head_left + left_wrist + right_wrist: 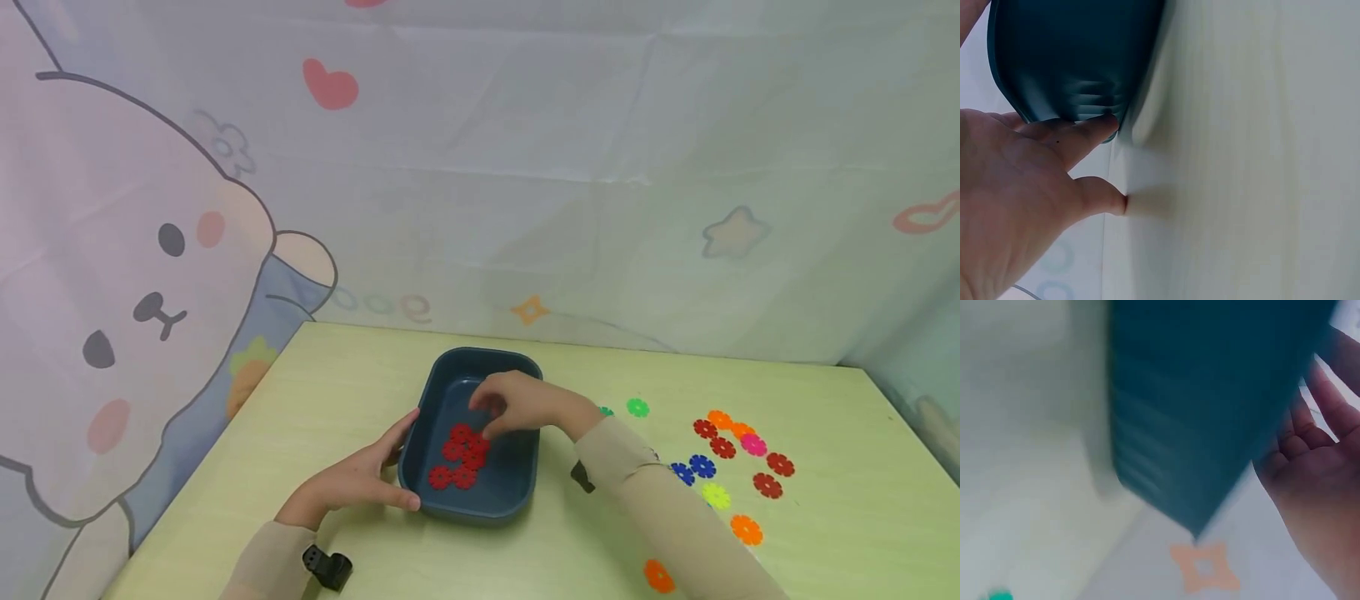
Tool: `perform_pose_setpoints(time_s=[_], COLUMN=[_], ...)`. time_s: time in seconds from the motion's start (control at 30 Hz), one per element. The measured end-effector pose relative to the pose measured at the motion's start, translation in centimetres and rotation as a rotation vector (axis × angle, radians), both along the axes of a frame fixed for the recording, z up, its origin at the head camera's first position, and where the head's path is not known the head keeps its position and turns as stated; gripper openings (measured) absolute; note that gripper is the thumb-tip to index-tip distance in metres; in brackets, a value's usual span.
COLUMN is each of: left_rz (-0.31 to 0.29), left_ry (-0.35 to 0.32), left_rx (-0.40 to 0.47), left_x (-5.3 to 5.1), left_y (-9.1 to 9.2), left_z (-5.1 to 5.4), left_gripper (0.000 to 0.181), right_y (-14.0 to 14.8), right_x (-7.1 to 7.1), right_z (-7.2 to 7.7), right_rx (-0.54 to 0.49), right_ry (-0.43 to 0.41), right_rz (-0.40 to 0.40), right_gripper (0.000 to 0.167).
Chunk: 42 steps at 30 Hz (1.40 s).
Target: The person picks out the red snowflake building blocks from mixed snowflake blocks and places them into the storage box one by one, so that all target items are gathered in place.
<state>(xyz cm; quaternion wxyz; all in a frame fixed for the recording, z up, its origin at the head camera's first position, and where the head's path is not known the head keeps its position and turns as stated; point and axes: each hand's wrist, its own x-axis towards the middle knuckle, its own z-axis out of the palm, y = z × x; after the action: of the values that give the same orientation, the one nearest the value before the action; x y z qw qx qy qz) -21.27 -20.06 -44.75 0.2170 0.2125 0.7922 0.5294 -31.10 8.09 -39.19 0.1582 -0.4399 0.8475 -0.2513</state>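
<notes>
A dark blue rectangular bin [468, 510] stands on the table with several red flower-shaped plastic discs [465, 478] lying on its floor. My left hand [358, 477] rests against the bin's left side, thumb near the front corner. In the left wrist view, the extended fingers [1094, 131] touch the bin's outer wall [1072, 56]. My right hand [521, 402] reaches over the right rim, thumb and fingers apart just above the discs; no disc shows between them. The right wrist view has the bin wall [1197, 412] hiding the fingertips.
Right of the bin lie loose flower discs: blue ones [702, 466], dark red ones [767, 486], a pink one [753, 444], a yellow one [716, 497], orange ones [746, 530] and a green one [637, 407]. The right forearm partly covers some. A printed cloth [480, 167] hangs behind the table.
</notes>
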Motion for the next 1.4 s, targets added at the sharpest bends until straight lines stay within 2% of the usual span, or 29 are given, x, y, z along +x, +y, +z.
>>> perform_pose_setpoints(time_s=[0.07,0.23,0.43,0.63,0.83,0.97,1.13,1.23,1.4], left_rz=[0.003,-0.001,0.012,0.013,0.012,0.009,0.008,0.008,0.009], left_ry=[0.002,0.002,-0.002,-0.004,-0.009,-0.015,-0.024,-0.025,-0.026], left_rx=[0.0,0.001,-0.016,-0.01,-0.014,-0.014,-0.007,-0.001,-0.001], left_x=[0.0,0.0,0.0,0.0,0.0,0.0,0.1,0.1,0.1], left_y=[0.1,0.3,0.2,-0.1,0.1,0.2,0.3,0.2,0.2], left_z=[0.0,0.1,0.3,0.4,0.4,0.3,0.4,0.4,0.4], left_gripper=[0.115,0.115,0.114,0.114,0.115,0.115,0.116,0.115,0.114], right_y=[1.3,5.7,11.5,16.2,20.3,23.2,26.6,28.4,30.5], right_x=[0.3,1.6,3.3,4.8,6.4,7.6,8.3,8.4,8.4], right_z=[1.0,3.0,3.8,3.3,1.6,0.4,-1.1,-1.9,-3.3], right_rx=[-0.028,-0.094,-0.121,-0.09,-0.139,-0.157,-0.099,-0.072,-0.029], right_ry=[0.03,0.05,0.094,0.146,0.245,0.269,0.199,0.099,-0.071], right_rz=[0.016,-0.016,-0.111,-0.202,-0.277,-0.359,-0.519,-0.6,-0.689], right_gripper=[0.038,0.036,0.033,0.034,0.034,0.035,0.036,0.039,0.046])
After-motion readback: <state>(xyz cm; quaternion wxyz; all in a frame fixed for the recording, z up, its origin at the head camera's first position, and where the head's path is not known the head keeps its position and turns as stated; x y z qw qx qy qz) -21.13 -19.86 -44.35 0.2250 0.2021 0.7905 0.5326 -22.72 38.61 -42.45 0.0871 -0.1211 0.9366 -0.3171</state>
